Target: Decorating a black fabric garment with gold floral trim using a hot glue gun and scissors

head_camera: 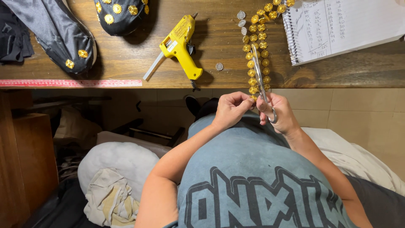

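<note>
My right hand (282, 113) grips a pair of silver scissors (260, 78), blades pointing up along a strip of gold flower-shaped trim (257, 42) that runs down the wooden table (126, 63) and hangs over its front edge. My left hand (231, 107) pinches the lower end of that trim, just left of the scissors. Both hands are held close together in front of my chest, below the table edge.
A yellow glue gun (181, 44) lies on the table left of the trim. Two black fabric pieces (63, 33) with gold flowers sit at the far left. A spiral notebook (337, 25) is at the right. Loose silver studs (241, 19) lie nearby. A pink measuring tape (67, 83) runs along the edge.
</note>
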